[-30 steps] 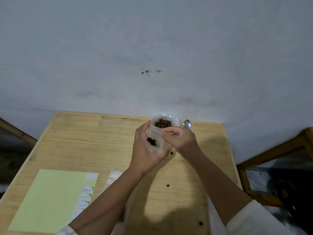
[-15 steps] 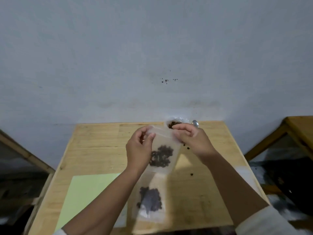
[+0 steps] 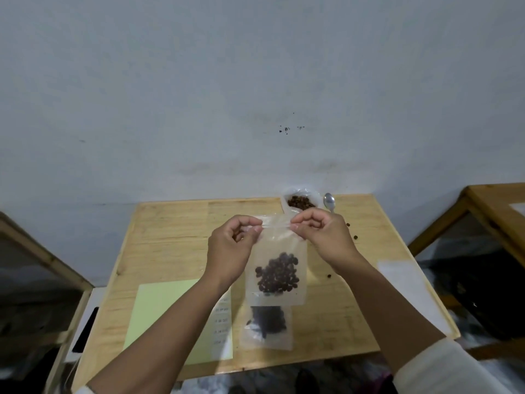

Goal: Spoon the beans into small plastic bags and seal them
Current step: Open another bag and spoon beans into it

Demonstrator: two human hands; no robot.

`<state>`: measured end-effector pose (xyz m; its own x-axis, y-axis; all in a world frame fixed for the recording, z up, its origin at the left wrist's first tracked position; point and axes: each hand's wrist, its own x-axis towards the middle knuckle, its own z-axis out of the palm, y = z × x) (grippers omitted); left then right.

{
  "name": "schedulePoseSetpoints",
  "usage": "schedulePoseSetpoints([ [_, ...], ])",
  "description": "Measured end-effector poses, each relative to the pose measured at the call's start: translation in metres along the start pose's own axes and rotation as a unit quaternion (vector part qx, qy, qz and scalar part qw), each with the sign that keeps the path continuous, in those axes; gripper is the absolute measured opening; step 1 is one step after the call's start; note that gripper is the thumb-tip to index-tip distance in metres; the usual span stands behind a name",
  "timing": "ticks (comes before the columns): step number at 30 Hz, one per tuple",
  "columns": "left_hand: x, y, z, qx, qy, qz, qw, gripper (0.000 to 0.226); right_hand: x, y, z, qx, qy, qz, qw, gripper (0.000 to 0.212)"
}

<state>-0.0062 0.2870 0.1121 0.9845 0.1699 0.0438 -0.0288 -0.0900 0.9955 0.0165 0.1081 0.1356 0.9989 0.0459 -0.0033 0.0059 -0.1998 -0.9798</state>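
Note:
A small clear plastic bag [image 3: 277, 268] with dark beans in its lower half hangs above the wooden table [image 3: 170, 237]. My left hand [image 3: 230, 248] pinches its top left corner and my right hand [image 3: 321, 237] pinches the top right corner, stretching the top strip between them. A second filled bag [image 3: 267, 327] lies flat on the table just below it. An open bag of loose beans [image 3: 299, 201] stands at the table's far edge, with a metal spoon [image 3: 329, 201] lying beside it on the right.
A light green sheet [image 3: 162, 311] with white labels [image 3: 223, 328] along its right side lies at the front left. Stray beans [image 3: 329, 276] dot the right part of the table. A wall rises behind; wooden frames stand at either side.
The bag has come up from in front of the bean container and now hangs flat between both hands, which pinch its top corners and have spread apart. The camera view has shifted.

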Motion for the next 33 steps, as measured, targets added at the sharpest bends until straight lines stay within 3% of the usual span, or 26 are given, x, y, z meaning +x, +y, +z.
schedulePoseSetpoints([
  [4,0.0,0.004,0.001,-0.009,0.021,-0.004,1.0,0.016,0.002,0.0,0.008,0.021,0.033,0.025,0.999,0.014],
  [12,0.0,0.002,-0.003,0.061,-0.037,0.007,0.997,0.008,-0.003,0.002,0.019,0.021,-0.044,0.026,0.998,0.008],
  [19,0.0,-0.002,0.009,0.091,-0.014,0.006,0.996,0.01,-0.005,0.01,0.028,0.042,-0.002,0.048,0.998,0.008],
  [24,0.007,-0.015,0.009,0.078,-0.001,-0.036,0.996,0.005,-0.014,0.022,0.019,0.044,-0.069,0.092,0.992,0.02],
  [28,0.003,-0.046,0.009,0.138,-0.06,-0.077,0.986,0.015,-0.023,0.057,0.024,0.013,0.003,0.168,0.986,0.011],
  [33,-0.015,-0.095,0.013,0.187,-0.078,-0.125,0.971,0.021,-0.033,0.109,0.033,-0.022,0.051,0.243,0.968,0.012],
])
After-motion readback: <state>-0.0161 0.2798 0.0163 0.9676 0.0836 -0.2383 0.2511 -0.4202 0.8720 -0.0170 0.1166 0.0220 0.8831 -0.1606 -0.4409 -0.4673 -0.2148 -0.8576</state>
